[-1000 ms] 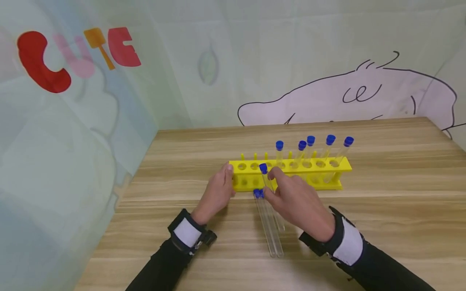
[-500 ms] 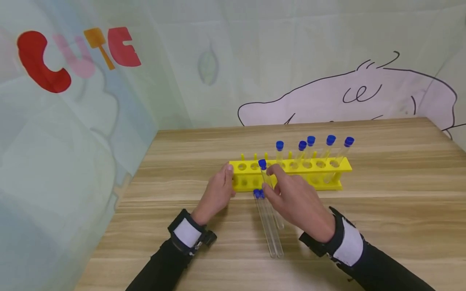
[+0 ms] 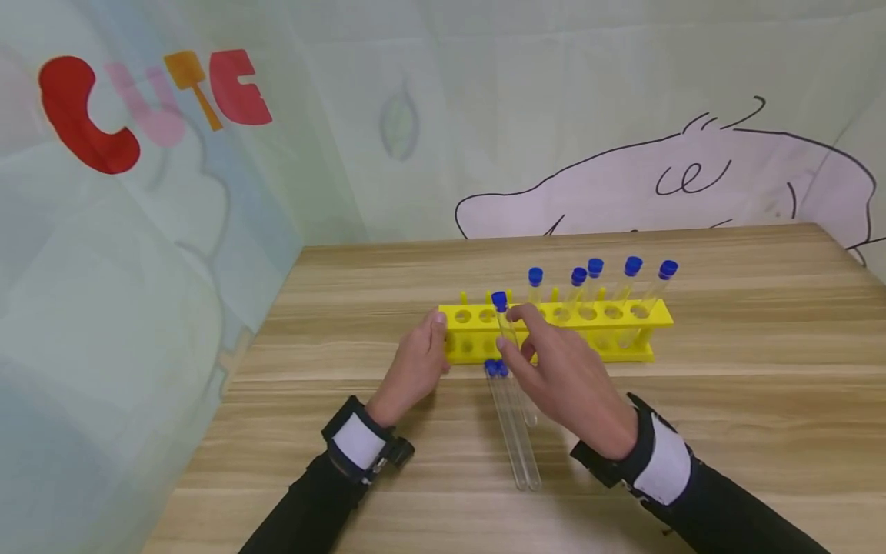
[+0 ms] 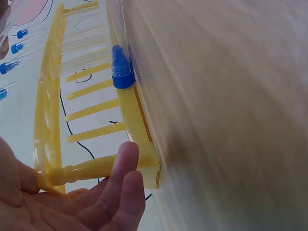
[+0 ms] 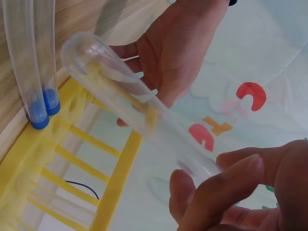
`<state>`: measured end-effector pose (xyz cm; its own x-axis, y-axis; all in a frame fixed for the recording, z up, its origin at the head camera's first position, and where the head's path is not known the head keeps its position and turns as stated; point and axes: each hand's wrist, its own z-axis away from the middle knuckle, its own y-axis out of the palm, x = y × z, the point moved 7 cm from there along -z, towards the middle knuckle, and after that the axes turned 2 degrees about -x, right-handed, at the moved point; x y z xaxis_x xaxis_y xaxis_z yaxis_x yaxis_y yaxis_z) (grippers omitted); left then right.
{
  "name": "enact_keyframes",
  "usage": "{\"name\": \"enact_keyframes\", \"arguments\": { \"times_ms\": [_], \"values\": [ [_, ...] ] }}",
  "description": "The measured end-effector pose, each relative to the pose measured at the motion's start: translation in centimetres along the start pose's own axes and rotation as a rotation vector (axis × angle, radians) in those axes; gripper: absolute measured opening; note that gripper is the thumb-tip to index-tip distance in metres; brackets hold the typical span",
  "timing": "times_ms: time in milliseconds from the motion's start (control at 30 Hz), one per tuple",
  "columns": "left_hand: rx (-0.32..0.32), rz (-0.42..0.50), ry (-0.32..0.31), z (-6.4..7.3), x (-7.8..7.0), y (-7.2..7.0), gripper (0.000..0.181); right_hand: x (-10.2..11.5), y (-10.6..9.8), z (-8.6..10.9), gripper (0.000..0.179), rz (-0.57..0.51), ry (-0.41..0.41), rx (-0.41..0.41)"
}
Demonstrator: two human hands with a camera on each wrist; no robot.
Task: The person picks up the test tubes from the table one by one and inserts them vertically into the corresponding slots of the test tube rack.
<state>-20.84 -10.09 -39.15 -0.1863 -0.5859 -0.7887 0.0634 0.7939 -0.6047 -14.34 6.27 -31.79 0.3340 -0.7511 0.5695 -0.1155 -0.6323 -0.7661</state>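
A yellow test tube rack [image 3: 472,329] stands on the table, and my left hand [image 3: 413,358] grips its left end, fingers around the end post in the left wrist view. In front of the rack, my right hand [image 3: 571,377] pinches a clear test tube [image 5: 127,98] with a blue cap. The tube leans, cap upward, its rounded bottom above the table. Two more capped test tubes [image 3: 514,435] lie side by side on the wood, caps against the rack's base. Several blue-capped tubes [image 3: 633,267] stand in the rack's middle and right holes, some tilted.
The wood-grain table [image 3: 747,400] reaches back to a pale printed backdrop [image 3: 332,138] with coloured letters and a line drawing. Open holes show at the rack's left end, near my left hand.
My right hand has raised the held tube, its cap rising past the front of the rack. My left hand keeps its grip on the rack's end.
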Motion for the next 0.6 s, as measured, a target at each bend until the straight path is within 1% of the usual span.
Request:
{"name": "enact_keyframes", "arguments": {
  "times_ms": [267,600],
  "values": [
    [0.003,-0.002,0.000,0.02,-0.07,0.00,0.040,-0.07,-0.12,-0.02,0.038,-0.013,-0.006,-0.016],
    [0.008,0.006,-0.018,0.05,-0.10,0.03,0.042,0.23,-0.37,-0.03,0.039,-0.026,-0.043,-0.052]
  ]
}}
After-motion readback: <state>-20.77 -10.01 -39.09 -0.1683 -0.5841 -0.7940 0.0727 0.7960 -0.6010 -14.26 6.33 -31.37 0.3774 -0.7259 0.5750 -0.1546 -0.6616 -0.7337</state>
